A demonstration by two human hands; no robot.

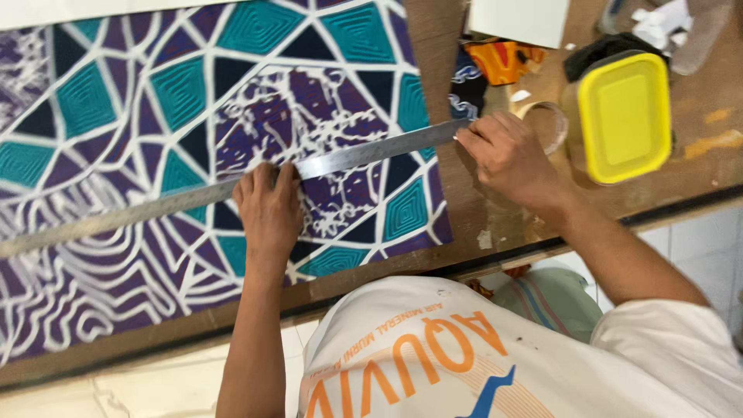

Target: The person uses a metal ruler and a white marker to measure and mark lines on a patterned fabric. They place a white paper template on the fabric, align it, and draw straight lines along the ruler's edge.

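Note:
A long steel ruler (155, 203) lies slantwise across a patterned panel (178, 93) painted in purple, teal, dark blue and white lines. My left hand (268, 207) presses flat on the ruler near its middle, fingers together. At the ruler's right end, just past the panel's edge, my right hand (507, 159) pinches the ruler with its fingertips. The panel rests on a brown wooden table (464, 224).
A yellow-lidded clear container (623, 116) stands right of my right hand, with a clear tape roll (551, 128) beside it. Colourful cloth (495, 66), a white sheet (518, 19) and crumpled paper (662, 23) lie at the back right. The table's front edge runs below the panel.

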